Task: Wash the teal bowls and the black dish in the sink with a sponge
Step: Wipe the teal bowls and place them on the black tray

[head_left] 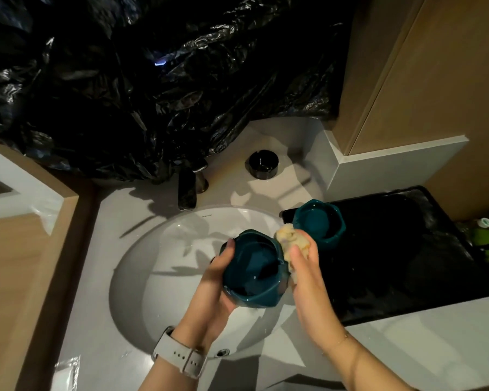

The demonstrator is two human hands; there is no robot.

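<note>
Over the white sink my left hand grips a teal bowl, tilted with its opening toward me. My right hand holds a yellow sponge pressed against the bowl's right outer side. A second teal bowl stands upright on the near-left corner of a black tray to the right of the sink. A small round black dish sits on the counter behind the sink, right of the faucet.
Crumpled black plastic sheeting covers the wall behind the counter. A wooden cabinet rises at the right and a wooden ledge at the left. Something green lies beyond the tray's right edge.
</note>
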